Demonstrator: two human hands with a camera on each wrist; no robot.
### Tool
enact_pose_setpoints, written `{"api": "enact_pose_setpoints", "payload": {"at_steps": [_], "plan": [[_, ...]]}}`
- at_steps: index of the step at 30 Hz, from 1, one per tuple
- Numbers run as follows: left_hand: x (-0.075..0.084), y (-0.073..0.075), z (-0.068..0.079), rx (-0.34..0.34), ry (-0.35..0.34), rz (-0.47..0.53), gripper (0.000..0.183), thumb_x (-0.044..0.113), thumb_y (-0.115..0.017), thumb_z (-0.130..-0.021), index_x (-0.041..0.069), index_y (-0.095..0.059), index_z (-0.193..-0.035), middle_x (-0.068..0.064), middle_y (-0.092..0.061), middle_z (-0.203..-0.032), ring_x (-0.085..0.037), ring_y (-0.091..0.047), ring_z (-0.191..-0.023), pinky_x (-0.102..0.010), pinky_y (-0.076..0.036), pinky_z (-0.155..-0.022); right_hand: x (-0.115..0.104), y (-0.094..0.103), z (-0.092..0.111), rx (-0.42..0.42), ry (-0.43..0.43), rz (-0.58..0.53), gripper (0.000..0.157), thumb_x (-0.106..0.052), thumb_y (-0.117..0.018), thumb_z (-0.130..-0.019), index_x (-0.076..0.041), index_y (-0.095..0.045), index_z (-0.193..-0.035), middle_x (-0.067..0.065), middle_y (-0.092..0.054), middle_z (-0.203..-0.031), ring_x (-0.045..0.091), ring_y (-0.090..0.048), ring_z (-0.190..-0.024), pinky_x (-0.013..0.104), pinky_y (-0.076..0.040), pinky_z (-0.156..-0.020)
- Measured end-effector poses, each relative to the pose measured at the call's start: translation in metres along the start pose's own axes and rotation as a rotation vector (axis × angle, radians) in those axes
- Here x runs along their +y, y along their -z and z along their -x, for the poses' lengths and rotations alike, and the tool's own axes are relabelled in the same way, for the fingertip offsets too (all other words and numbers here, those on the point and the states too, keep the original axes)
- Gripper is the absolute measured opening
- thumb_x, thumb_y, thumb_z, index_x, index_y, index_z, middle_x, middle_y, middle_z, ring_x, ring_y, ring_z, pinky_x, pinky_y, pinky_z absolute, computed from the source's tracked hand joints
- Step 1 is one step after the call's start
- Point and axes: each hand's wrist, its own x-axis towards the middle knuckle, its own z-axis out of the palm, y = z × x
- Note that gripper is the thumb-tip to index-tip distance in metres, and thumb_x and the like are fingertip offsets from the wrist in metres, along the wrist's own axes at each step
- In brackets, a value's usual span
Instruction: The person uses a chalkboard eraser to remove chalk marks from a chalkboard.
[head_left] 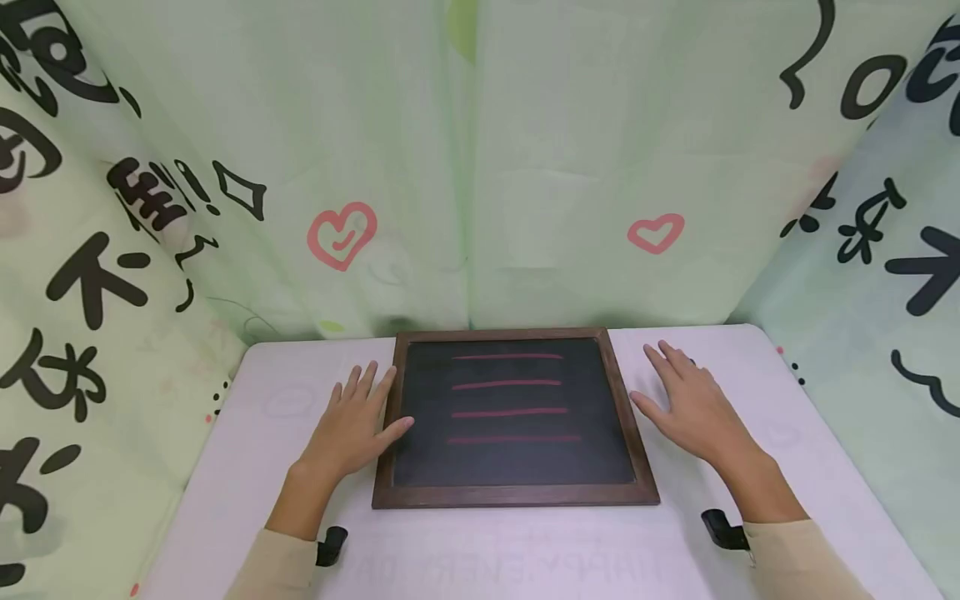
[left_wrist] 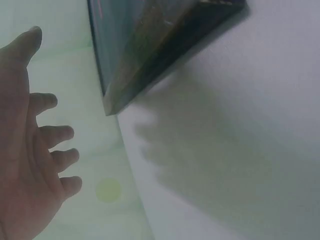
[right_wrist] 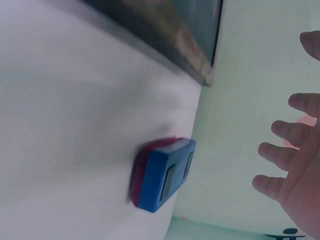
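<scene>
A blackboard (head_left: 517, 462) with a brown wooden frame lies on the white table, several pinkish-red horizontal lines drawn across it. My left hand (head_left: 348, 429) is held above its left side, fingers spread, the thumb overlapping the frame in the head view. Beyond the right side of the frame, my right hand (head_left: 693, 408) hovers with fingers extended and nothing in its grasp. Below that hand, the right wrist view shows a board eraser (right_wrist: 167, 175), blue on top with a red underside, resting on the table. In the head view the right hand hides nearly all of it.
The white table (head_left: 480, 554) extends in front of the board and to both sides. Pale green curtains (head_left: 555, 150) with black lettering and red hearts hang behind and at the sides. A black wrist strap (head_left: 332, 546) shows at the left sleeve, another (head_left: 723, 530) at the right.
</scene>
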Motion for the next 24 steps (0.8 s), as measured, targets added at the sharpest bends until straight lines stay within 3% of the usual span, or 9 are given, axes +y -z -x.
{"api": "enact_pose_setpoints", "payload": {"at_steps": [8,15,24], "plan": [[-0.009,-0.005,-0.001,-0.025,-0.009,0.032,0.086,0.062,-0.056,-0.099,0.011,-0.03,-0.164,-0.025,-0.026,-0.168,-0.05,-0.022,-0.155,-0.07,-0.023,-0.121,0.025,-0.002,0.005,0.037,-0.03,-0.02,0.081,-0.044,-0.069,-0.095,0.002,-0.039,-0.155,0.033,-0.04,-0.155,0.056,-0.043,-0.136,0.075,-0.04,-0.105],[-0.019,-0.011,0.0,-0.056,-0.006,0.041,0.086,0.063,-0.054,-0.1,0.01,-0.031,-0.164,-0.026,-0.028,-0.167,-0.052,-0.025,-0.153,-0.072,-0.025,-0.118,0.046,-0.008,0.004,-0.006,-0.094,-0.057,0.087,-0.048,-0.069,-0.095,0.005,-0.035,-0.156,0.037,-0.039,-0.151,0.057,-0.043,-0.129,0.078,-0.044,-0.095],[-0.03,-0.02,0.002,-0.077,-0.001,0.044,0.089,0.065,-0.058,-0.097,0.013,-0.031,-0.164,-0.026,-0.028,-0.167,-0.053,-0.027,-0.152,-0.071,-0.026,-0.118,0.074,-0.019,0.0,-0.061,-0.195,-0.109,0.097,-0.054,-0.068,-0.095,0.014,-0.03,-0.153,0.046,-0.035,-0.143,0.061,-0.041,-0.122,0.078,-0.043,-0.094]]}}
